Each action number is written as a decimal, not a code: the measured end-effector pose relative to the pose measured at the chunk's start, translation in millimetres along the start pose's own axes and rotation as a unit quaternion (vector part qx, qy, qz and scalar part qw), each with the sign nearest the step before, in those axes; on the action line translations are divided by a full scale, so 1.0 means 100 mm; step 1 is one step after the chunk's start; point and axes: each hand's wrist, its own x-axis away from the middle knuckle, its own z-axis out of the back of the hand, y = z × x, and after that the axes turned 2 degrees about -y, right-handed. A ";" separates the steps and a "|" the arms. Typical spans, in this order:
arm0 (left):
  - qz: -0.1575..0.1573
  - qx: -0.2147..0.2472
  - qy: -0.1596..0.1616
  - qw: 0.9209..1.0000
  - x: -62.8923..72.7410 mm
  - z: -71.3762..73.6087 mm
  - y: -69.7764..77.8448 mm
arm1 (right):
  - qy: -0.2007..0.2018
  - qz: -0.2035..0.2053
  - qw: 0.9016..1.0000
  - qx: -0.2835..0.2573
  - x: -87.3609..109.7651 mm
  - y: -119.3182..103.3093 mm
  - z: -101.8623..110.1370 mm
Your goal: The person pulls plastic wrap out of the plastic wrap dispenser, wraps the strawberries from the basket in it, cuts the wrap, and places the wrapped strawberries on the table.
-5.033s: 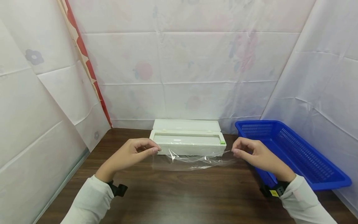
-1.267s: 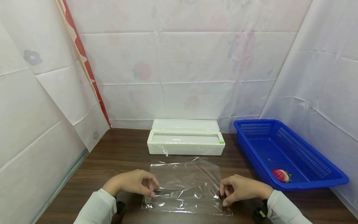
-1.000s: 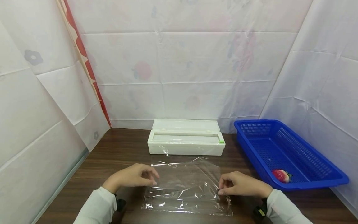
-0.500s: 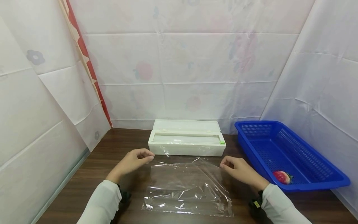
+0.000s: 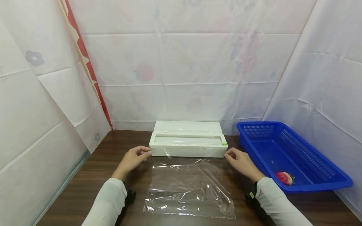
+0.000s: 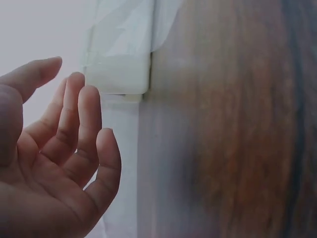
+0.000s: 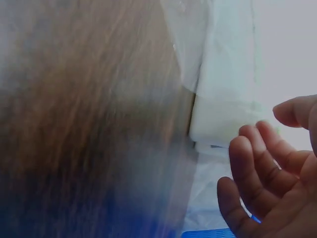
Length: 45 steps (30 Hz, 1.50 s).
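Observation:
A white cling film dispenser (image 5: 189, 150) stands at the back of the table with its lid raised. From its front, clear cling film (image 5: 188, 188) spreads wrinkled over the tabletop toward me. My left hand (image 5: 134, 159) is by the dispenser's left end, its fingers loosely bent. Beside the right end is my right hand (image 5: 239, 161). In the left wrist view, the thumb and fingers (image 6: 89, 119) are apart and hold nothing. The right wrist view likewise has loosely bent fingers (image 7: 242, 163) near the dispenser's corner (image 7: 213, 129), with nothing held.
A blue perforated basket (image 5: 299, 190) stands on the right, close to my right forearm. In its near corner lies a red fruit (image 5: 284, 178) with a pale patch and green leaves. The brown wooden table (image 5: 121, 141) meets white patterned sheets (image 5: 192, 62) behind and at both sides.
Five seconds ago both hands held the cling film raised; it then came down onto the table. My hands have let go and moved forward to the dispenser's two ends.

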 end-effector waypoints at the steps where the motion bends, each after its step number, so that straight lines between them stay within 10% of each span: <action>1: 0.005 0.000 -0.001 1.000 -0.01 -0.01 -0.01 | -0.001 -0.004 1.000 0.001 -0.02 0.01 -0.02; 45: 0.084 -0.049 0.004 0.995 -0.21 -0.15 0.01 | -0.028 -0.105 0.992 0.069 -0.25 0.05 -0.19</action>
